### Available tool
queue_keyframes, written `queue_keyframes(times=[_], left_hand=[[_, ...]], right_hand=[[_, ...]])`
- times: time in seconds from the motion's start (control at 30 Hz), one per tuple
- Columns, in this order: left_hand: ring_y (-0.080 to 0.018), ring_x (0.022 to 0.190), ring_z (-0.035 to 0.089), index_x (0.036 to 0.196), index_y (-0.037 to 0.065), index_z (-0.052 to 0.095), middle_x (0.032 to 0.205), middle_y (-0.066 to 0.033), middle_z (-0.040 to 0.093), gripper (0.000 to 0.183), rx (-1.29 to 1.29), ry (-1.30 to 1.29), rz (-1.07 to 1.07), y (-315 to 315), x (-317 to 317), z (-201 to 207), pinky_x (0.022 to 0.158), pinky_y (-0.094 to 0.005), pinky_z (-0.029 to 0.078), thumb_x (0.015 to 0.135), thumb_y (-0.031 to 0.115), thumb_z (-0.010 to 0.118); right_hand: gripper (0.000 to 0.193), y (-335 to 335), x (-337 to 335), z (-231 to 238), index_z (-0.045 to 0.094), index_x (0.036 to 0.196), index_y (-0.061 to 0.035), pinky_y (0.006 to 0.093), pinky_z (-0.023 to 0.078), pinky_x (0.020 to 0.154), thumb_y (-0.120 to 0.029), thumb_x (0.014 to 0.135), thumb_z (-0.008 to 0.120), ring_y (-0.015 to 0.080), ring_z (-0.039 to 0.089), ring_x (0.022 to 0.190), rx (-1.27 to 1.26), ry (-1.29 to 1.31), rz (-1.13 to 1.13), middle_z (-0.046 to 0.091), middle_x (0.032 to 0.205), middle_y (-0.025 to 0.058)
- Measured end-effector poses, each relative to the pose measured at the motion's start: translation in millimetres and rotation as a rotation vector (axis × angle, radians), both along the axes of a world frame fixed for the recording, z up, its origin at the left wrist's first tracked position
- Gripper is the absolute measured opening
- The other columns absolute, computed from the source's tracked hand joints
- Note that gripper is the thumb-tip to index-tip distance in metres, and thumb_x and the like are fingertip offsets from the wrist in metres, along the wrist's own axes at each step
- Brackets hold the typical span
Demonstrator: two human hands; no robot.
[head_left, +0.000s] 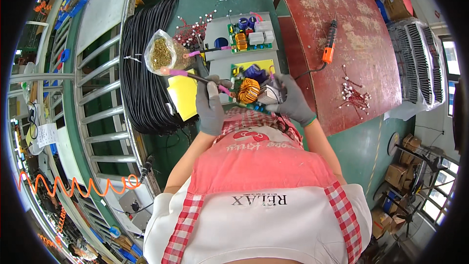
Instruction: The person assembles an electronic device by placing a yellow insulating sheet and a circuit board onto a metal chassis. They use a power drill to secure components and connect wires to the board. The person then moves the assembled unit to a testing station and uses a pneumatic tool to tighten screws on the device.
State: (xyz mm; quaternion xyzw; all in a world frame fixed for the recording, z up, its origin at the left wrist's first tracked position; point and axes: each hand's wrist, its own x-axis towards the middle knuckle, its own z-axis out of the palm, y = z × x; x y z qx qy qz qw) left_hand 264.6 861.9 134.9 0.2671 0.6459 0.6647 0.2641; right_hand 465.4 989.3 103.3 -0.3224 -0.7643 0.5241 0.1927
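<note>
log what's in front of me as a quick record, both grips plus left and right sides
left grip: gloved, pinching a black cable
right grip: gloved, holding the right side of a circuit board
second board: lying on a grey panel, beyond the held one
left side: black cable bundle, bag of small gold-coloured parts, yellow sheet
right side: red worktop bearing an orange-and-black tool and red wires with white ends

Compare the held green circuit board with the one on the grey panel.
The near green circuit board is in the grey-gloved right hand; the far green circuit board lies unheld on the grey panel. The near board's orange coil looks larger than the far board's orange coil. Both are green and carry coils.
</note>
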Motion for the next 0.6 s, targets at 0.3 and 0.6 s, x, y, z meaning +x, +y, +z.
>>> queue_keyframes(times=[0.3,0.6], left_hand=[[-0.0213,0.091,0.064,0.114,-0.001,0.05,0.108,-0.015,0.062,0.025,-0.222,-0.865,0.116,-22,-1,-96,0.075,-0.0304,0.052,0.097,0.015,0.04],[-0.0203,0.074,0.066,0.09,-0.002,0.064,0.075,-0.0147,0.067,0.033,-0.947,-0.268,-0.347,9,-16,-63,0.06,-0.0311,0.05,0.088,0.03,0.055]], right_hand=[[0.069,35,-25,-25,0.05,0.12,-0.0147,0.0436,0.045,0.087,-0.019,0.057,0.08,0.0351,0.05,0.102,0.523,-0.383,0.122,0.051,0.112,0.0117],[0.084,43,-23,-46,0.04,0.13,-0.0095,0.042,0.044,0.093,-0.024,0.059,0.083,0.0365,0.048,0.111,0.485,-0.362,0.096,0.047,0.124,0.0134]])
